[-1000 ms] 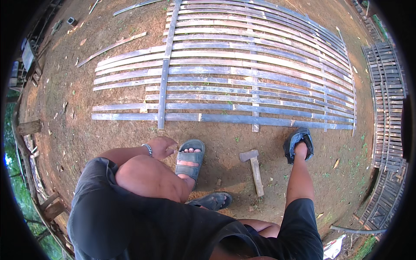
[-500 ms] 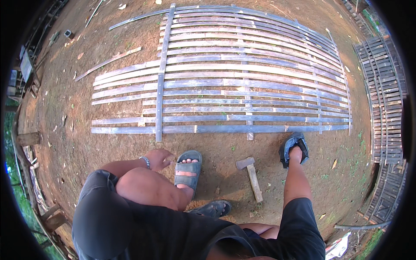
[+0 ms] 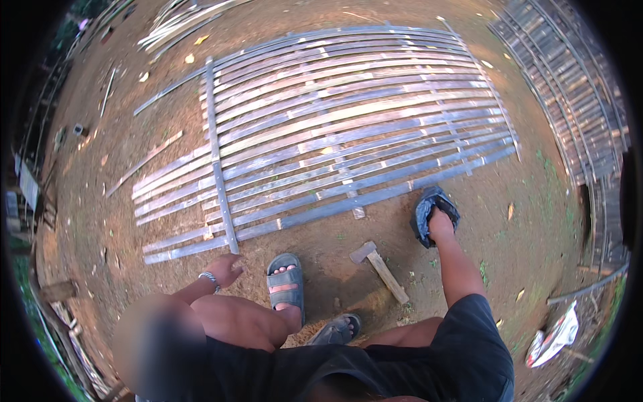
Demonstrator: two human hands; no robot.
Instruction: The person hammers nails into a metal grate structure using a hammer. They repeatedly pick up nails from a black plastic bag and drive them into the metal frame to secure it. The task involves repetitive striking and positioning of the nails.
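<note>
My left hand point(image 3: 226, 271), with a bracelet at its wrist, hangs near the close end of a bamboo crosspiece point(image 3: 218, 181). Its fingers are apart, with nothing seen in them. That crosspiece lies over a wide frame of split bamboo slats point(image 3: 321, 184) on the ground. On the right, my right hand reaches into the mouth of a dark plastic bag point(image 3: 422, 216) beside the frame's near edge; the bag hides its fingers. Between my arms lies a hatchet point(image 3: 379, 268) with a grey metal head and a wooden handle.
My sandalled feet point(image 3: 286, 281) are close to the frame's near side. Loose bamboo strips point(image 3: 144, 163) lie to the left, with a pile of pale strips point(image 3: 175, 30) farther back. A slatted bamboo structure point(image 3: 562, 87) borders the right, and a white sack point(image 3: 554, 335) lies lower right.
The view has turned, so the bamboo frame now slants up to the right. My left hand is now nearer the crosspiece's end. My right hand stays in the bag.
</note>
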